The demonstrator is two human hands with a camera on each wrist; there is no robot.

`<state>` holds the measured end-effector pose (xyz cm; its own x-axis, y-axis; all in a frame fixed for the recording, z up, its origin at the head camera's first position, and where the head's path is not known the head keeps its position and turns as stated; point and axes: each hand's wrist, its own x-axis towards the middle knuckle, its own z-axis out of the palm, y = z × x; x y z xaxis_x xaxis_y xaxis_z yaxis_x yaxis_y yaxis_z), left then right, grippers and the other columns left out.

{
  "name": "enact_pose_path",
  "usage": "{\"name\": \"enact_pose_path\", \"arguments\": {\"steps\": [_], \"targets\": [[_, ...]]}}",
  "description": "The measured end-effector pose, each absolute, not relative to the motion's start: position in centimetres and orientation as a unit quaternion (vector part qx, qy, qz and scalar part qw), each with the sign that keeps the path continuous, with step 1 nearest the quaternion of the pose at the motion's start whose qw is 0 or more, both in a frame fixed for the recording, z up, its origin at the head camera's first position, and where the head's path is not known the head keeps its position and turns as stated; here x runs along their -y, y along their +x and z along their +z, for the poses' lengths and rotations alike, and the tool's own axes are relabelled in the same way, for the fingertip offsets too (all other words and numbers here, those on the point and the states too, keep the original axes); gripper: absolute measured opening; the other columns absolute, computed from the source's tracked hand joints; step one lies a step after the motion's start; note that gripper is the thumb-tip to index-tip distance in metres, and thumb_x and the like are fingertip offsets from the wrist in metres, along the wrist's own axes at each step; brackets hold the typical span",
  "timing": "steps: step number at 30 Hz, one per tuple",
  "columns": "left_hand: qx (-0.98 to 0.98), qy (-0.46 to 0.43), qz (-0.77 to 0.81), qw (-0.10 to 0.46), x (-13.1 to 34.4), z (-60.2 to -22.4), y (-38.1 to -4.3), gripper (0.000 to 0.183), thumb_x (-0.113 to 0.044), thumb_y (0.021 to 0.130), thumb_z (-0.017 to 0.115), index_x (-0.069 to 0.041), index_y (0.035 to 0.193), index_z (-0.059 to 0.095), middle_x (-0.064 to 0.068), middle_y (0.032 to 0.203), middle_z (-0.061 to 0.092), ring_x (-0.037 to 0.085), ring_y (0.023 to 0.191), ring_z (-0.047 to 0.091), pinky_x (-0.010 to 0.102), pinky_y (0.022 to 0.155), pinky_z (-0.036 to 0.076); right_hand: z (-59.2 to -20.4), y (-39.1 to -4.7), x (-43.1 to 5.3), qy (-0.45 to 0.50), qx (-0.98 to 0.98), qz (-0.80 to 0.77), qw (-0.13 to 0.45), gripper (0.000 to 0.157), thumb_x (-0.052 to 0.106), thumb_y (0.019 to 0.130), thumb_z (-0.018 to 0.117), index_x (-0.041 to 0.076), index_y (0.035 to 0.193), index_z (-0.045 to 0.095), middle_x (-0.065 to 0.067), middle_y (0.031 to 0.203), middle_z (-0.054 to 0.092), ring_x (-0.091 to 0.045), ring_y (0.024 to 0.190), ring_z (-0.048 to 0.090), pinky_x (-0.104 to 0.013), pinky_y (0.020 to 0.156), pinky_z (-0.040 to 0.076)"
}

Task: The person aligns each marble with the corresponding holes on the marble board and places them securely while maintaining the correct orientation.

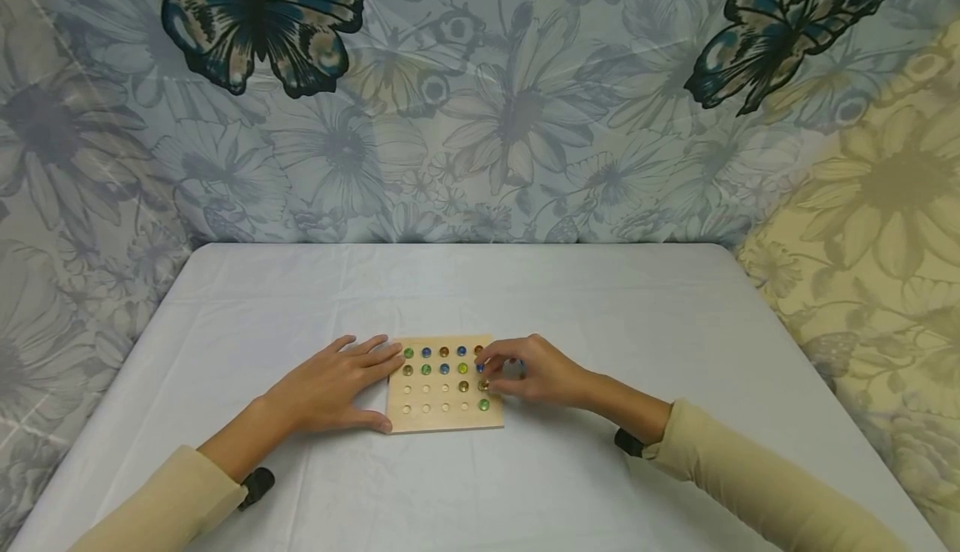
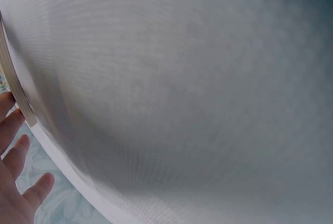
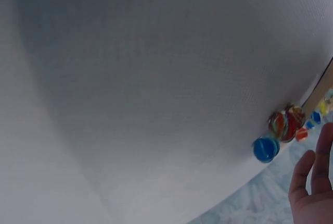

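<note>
Wooden board (image 1: 436, 399) lies on the white table (image 1: 585, 485) between both hands, and from my end I see 4 rows of holes in it. Marbles (image 1: 426, 369) fill the 2 far rows; 2 more sit rightmost in row 3, and 1 at the near right corner. I see the left hand (image 1: 333, 385) with its grip wide, fingertips touching the board's left edge. The right hand (image 1: 540, 373) bends over the right side, grip narrow; I can't tell whether it pinches anything. My right wrist view shows a blue marble (image 3: 266, 149) beside reddish marbles (image 3: 294, 123) near the board.
</note>
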<state>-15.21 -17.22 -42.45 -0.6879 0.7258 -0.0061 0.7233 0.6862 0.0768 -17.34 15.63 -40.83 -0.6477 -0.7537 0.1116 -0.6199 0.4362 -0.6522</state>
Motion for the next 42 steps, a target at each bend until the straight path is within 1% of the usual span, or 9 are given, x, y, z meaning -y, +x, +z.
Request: {"name": "enact_pose_path", "arguments": {"steps": [3, 6, 13, 21, 27, 33, 36, 41, 42], "targets": [[-0.918, 0.394, 0.034, 0.020, 17.2, -42.4, -15.2, 0.090, -0.078, 0.076, 0.042, -0.019, 0.144, 0.035, -0.003, 0.149, 0.029, 0.021, 0.136, 0.026, 0.049, 0.106, 0.024, -40.9, -17.2, -15.2, -0.411, -0.841, -0.339, 0.093, 0.032, 0.012, 0.079, 0.074, 0.008, 0.109, 0.064, 0.005, 0.092, 0.069, -0.001, 0.088, 0.060, -0.033, 0.083, 0.048], [-0.919, 0.393, 0.032, 0.022, 17.2, -42.4, -15.2, 0.090, -0.078, 0.076, 0.041, -0.019, 0.144, 0.034, -0.003, 0.149, 0.029, 0.021, 0.136, 0.026, 0.049, 0.106, 0.024, -40.9, -17.1, -14.8, -0.419, -0.838, -0.338, 0.091, 0.033, 0.012, 0.079, 0.074, 0.008, 0.109, 0.064, 0.006, 0.093, 0.069, -0.001, 0.089, 0.060, -0.030, 0.089, 0.046], [-0.919, 0.392, 0.029, 0.025, 17.2, -42.4, -15.2, 0.090, -0.078, 0.076, 0.040, -0.020, 0.145, 0.034, -0.004, 0.149, 0.028, 0.021, 0.137, 0.025, 0.049, 0.107, 0.023, -40.8, -16.9, -13.9, -0.435, -0.828, -0.337, 0.108, 0.031, 0.011, 0.080, 0.073, 0.007, 0.110, 0.064, 0.006, 0.095, 0.067, -0.001, 0.088, 0.062, -0.022, 0.082, 0.048], [-0.921, 0.387, 0.032, 0.026, 17.2, -42.4, -15.2, 0.090, -0.078, 0.076, 0.041, -0.020, 0.144, 0.035, -0.004, 0.149, 0.029, 0.020, 0.136, 0.025, 0.049, 0.106, 0.023, -41.0, -16.7, -13.0, -0.449, -0.834, -0.299, 0.113, 0.028, 0.014, 0.082, 0.071, 0.011, 0.109, 0.064, 0.013, 0.095, 0.066, 0.005, 0.088, 0.059, -0.027, 0.094, 0.042], [-0.920, 0.388, 0.038, 0.028, 17.3, -42.4, -15.2, 0.090, -0.077, 0.076, 0.041, -0.020, 0.145, 0.034, -0.004, 0.149, 0.028, 0.020, 0.137, 0.025, 0.049, 0.107, 0.022, -41.1, -16.4, -12.6, -0.451, -0.845, -0.269, 0.105, 0.028, 0.016, 0.082, 0.070, 0.014, 0.109, 0.066, 0.015, 0.093, 0.066, 0.004, 0.091, 0.057, -0.030, 0.100, 0.037], [-0.921, 0.387, 0.039, 0.029, 17.2, -42.4, -15.2, 0.090, -0.078, 0.076, 0.042, -0.020, 0.145, 0.034, -0.004, 0.149, 0.028, 0.020, 0.137, 0.025, 0.049, 0.107, 0.022, -41.0, -16.3, -12.6, -0.450, -0.847, -0.261, 0.109, 0.028, 0.015, 0.082, 0.070, 0.013, 0.109, 0.066, 0.015, 0.094, 0.066, 0.003, 0.092, 0.057, -0.032, 0.105, 0.032], [-0.921, 0.386, 0.037, 0.029, 17.2, -42.4, -15.2, 0.090, -0.078, 0.076, 0.041, -0.020, 0.144, 0.034, -0.004, 0.149, 0.028, 0.021, 0.136, 0.025, 0.049, 0.107, 0.023, -40.8, -16.4, -12.7, -0.449, -0.847, -0.264, 0.105, 0.028, 0.015, 0.082, 0.070, 0.013, 0.109, 0.065, 0.014, 0.094, 0.067, 0.003, 0.092, 0.057, -0.031, 0.101, 0.037], [-0.921, 0.386, 0.034, 0.028, 17.1, -42.4, -15.2, 0.091, -0.079, 0.075, 0.040, -0.020, 0.144, 0.034, -0.004, 0.149, 0.028, 0.021, 0.136, 0.026, 0.050, 0.107, 0.023, -40.3, -17.0, -13.7, -0.433, -0.848, -0.292, 0.093, 0.030, 0.012, 0.080, 0.072, 0.012, 0.109, 0.065, 0.010, 0.094, 0.068, 0.000, 0.089, 0.059, -0.030, 0.086, 0.044], [-0.921, 0.387, 0.034, 0.027, 17.1, -42.4, -15.2, 0.091, -0.079, 0.075, 0.040, -0.020, 0.144, 0.034, -0.004, 0.149, 0.028, 0.021, 0.136, 0.026, 0.049, 0.107, 0.023, -40.3, -17.2, -14.0, -0.429, -0.847, -0.298, 0.091, 0.030, 0.011, 0.080, 0.072, 0.011, 0.109, 0.065, 0.009, 0.094, 0.068, -0.001, 0.090, 0.060, -0.030, 0.087, 0.044]]}}
